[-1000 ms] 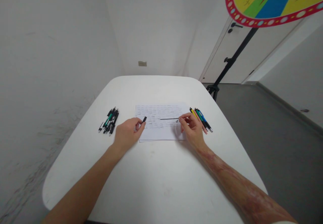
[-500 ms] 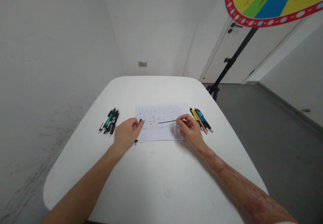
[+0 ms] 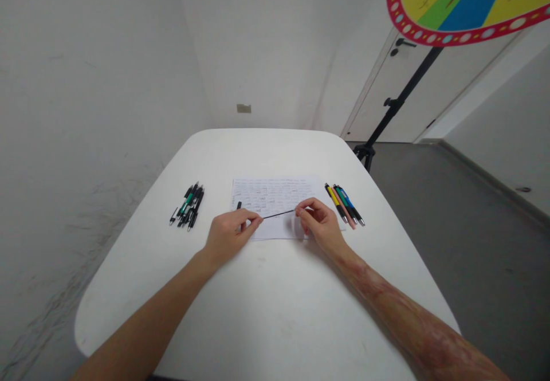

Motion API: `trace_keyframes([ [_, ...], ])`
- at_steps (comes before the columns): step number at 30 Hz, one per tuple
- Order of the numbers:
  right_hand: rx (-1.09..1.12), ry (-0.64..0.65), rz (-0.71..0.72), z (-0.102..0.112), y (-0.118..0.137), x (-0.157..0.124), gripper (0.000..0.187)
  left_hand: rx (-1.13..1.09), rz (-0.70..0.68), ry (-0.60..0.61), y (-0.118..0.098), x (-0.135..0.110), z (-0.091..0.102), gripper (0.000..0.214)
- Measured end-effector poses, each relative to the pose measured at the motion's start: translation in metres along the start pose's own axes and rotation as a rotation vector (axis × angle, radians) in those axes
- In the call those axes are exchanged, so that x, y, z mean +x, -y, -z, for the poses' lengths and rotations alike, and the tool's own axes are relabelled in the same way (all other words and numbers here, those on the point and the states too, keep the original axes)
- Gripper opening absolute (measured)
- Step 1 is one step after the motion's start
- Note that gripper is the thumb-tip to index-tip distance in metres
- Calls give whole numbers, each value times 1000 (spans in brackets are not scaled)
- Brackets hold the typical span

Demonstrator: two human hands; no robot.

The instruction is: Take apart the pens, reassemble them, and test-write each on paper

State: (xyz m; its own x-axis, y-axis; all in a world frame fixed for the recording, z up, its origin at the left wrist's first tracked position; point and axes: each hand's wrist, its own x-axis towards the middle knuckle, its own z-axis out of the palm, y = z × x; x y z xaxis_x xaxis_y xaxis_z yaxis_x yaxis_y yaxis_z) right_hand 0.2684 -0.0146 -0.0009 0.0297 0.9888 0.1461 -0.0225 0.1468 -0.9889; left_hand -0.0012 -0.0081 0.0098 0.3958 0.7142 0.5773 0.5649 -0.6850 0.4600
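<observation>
A thin black pen refill (image 3: 279, 214) spans the gap between my two hands, just above the sheets of paper (image 3: 275, 233) covered with handwriting. My left hand (image 3: 232, 232) pinches its left end between thumb and fingertips. At the other end, my right hand (image 3: 318, 220) grips it between thumb and forefinger, with the other fingers curled. The tip of a black pen part (image 3: 239, 204) shows behind my left hand; that hand hides the rest, so I cannot tell whether it touches it.
On the left of the white table (image 3: 275, 152) lies a pile of black and green pens and pen parts (image 3: 189, 206). Several coloured pens (image 3: 344, 206) lie side by side on the right. A colourful wheel (image 3: 464, 3) on a black stand (image 3: 399, 97) is beyond the table's right side.
My left hand has moved right and taken hold of the refill's free left end, leaving the black pen part behind it. My right hand has shifted slightly left with the refill.
</observation>
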Motion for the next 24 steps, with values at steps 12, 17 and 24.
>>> trace_keyframes([
  [12, -802, -3, 507, 9, 3, 0, 14, 395, 2, -7, 9, -2, -3, 21],
  [17, -1092, 109, 527, 3, -4, 4, 13, 468, 47, 120, 7, -1, -8, 21],
  [24, -1109, 137, 465, 6, -4, 6, 8, 406, 81, 196, 2, 1, -9, 24],
])
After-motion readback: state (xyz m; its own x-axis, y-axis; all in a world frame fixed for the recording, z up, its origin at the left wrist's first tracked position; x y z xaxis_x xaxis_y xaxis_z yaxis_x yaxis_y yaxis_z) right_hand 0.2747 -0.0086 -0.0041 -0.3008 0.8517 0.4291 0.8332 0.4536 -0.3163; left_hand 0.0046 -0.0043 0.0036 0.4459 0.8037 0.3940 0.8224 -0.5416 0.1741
